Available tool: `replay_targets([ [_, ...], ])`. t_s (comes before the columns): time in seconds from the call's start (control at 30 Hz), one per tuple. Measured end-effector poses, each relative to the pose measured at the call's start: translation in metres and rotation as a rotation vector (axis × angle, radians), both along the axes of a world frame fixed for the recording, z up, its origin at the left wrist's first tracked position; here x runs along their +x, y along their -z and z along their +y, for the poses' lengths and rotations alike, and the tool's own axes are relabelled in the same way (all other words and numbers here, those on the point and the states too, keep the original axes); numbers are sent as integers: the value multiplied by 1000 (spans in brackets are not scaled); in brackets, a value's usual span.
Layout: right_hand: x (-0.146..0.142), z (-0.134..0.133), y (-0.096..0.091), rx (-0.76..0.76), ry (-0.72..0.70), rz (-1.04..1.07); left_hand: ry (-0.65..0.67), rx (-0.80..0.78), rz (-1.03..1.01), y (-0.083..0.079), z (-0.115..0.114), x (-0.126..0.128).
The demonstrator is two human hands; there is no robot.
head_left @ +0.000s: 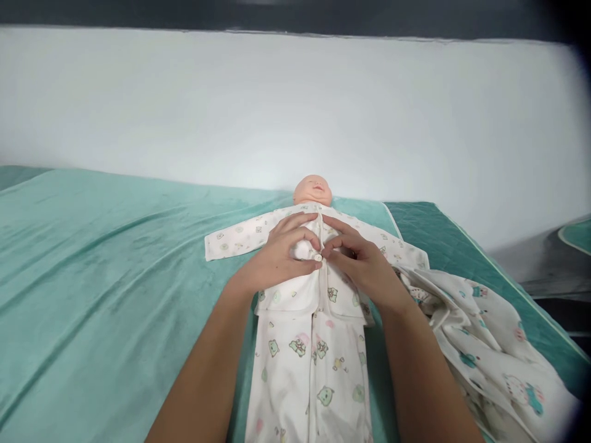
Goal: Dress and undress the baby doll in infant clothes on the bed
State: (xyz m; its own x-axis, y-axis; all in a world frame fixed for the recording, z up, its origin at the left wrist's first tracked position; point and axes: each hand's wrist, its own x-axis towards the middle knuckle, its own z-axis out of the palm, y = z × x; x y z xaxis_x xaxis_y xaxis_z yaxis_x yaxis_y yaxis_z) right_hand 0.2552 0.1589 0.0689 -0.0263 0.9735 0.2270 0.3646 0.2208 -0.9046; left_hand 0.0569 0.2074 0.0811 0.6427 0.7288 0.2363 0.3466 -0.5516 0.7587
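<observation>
A baby doll [313, 189] lies on its back on a teal blanket [115, 258], dressed in a white printed shirt [240, 237] and matching trousers [309, 375]. Both my hands rest on the doll's chest. My left hand [281, 255] pinches the left front edge of the shirt by a small white button [318, 258]. My right hand [357, 261] pinches the right front edge against it. The fingertips of both hands meet at the button.
A crumpled white printed cloth [484, 351] lies to the right of the doll on a darker quilted green pad [443, 240]. A white wall [295, 111] runs behind the bed. The bed's right edge drops off toward a dark floor [563, 307].
</observation>
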Motion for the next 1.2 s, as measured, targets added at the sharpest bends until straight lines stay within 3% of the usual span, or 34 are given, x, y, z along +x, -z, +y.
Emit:
replay_targets([
  [0.27,4,3,5,-29,12,105,3,-144,-136,0,1,-2],
  [0.47,0,2,5,-40,43,170,-84,-194,-248,0,2,0],
  [0.57,1,5,10,11,155,347,-139,-215,-309,4,3,1],
  [0.7,5,15,22,133,409,530,-210,-172,-307,7,2,5],
  [0.77,5,18,26,150,477,466,-208,-82,-252,9,2,8],
  [0.87,0,18,26,103,446,291,-202,34,-205,11,2,11],
  [1.03,-7,15,21,59,384,180,-235,-40,-314,16,4,15],
  [1.1,-3,16,23,54,417,228,-297,-93,-421,16,7,14],
  [1.2,10,21,29,50,613,342,-579,-125,-617,17,15,6],
])
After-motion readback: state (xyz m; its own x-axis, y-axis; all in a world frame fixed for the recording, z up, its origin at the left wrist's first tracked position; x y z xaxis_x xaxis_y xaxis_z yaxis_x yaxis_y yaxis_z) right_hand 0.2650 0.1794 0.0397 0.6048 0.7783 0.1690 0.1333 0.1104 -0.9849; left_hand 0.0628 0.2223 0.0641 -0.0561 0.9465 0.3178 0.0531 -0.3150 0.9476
